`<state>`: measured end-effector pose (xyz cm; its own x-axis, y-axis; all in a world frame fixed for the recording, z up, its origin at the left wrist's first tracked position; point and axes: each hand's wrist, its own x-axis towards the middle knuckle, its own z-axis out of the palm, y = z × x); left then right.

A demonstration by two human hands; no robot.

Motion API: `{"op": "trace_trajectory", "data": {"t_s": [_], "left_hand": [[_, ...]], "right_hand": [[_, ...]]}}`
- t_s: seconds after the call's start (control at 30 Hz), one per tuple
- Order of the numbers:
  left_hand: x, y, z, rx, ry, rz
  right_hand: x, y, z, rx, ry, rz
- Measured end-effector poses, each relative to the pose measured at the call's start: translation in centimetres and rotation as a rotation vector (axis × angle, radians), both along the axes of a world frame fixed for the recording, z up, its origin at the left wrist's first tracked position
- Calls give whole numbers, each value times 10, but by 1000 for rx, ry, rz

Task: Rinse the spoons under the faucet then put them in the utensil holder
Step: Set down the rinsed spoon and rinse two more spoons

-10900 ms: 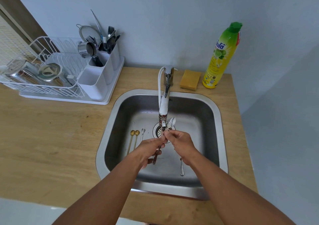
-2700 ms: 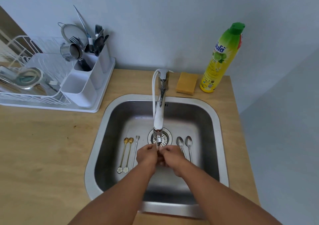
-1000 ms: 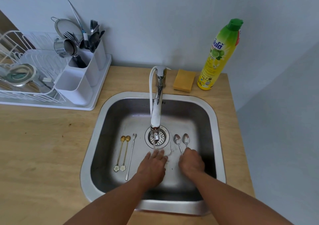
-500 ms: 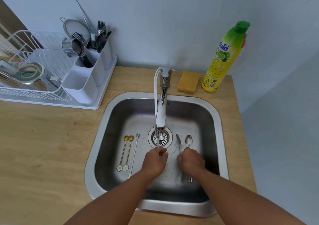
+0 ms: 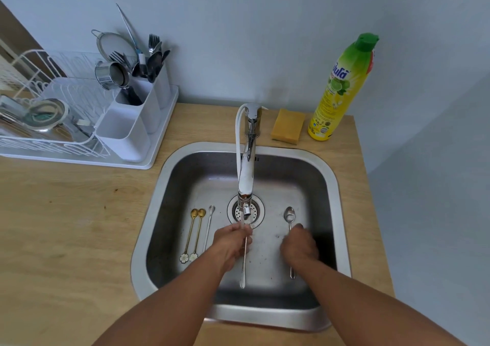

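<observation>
Water runs from the faucet (image 5: 246, 176) into the steel sink (image 5: 139, 242). My left hand (image 5: 232, 243) grips a silver spoon (image 5: 243, 268) with its bowl end in the stream and its handle pointing toward me. My right hand (image 5: 299, 246), fingers curled and blurred, hovers over the handle of a second silver spoon (image 5: 289, 215) lying on the sink floor; whether it grips the handle is unclear. Two gold spoons (image 5: 195, 229) and a thin silver spoon (image 5: 210, 222) lie at the sink's left. The white utensil holder (image 5: 130, 133) stands at the back left, with cutlery in its rear compartments.
A white dish rack (image 5: 53, 139) with metal dishes sits left of the holder on the wooden counter (image 5: 66, 226). A yellow sponge (image 5: 287, 125) and a yellow-green detergent bottle (image 5: 342, 88) stand behind the sink. The drain strainer (image 5: 256, 210) lies under the spout.
One of the two spoons at the sink's right has gone into my left hand and under the stream. My right hand has moved right, over the remaining spoon.
</observation>
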<state>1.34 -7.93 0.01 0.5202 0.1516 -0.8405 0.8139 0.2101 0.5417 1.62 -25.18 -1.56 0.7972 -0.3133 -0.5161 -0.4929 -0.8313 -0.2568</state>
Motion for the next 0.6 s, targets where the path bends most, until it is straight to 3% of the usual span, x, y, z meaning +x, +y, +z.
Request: {"op": "trace_trajectory", "data": {"t_s": [0.13, 0.37, 0.47, 0.6], "left_hand": [[-8, 12, -2, -73, 50, 2], [-17, 19, 1, -127, 80, 19], [-19, 21, 2, -129, 92, 40], [-19, 28, 2, -75, 98, 88]], "right_hand": [[-1, -3, -5, -18, 120, -51], [1, 0, 9, 25, 210, 146], [-2, 16, 10, 393, 169, 134], [-11, 43, 20, 798, 193, -33]]}}
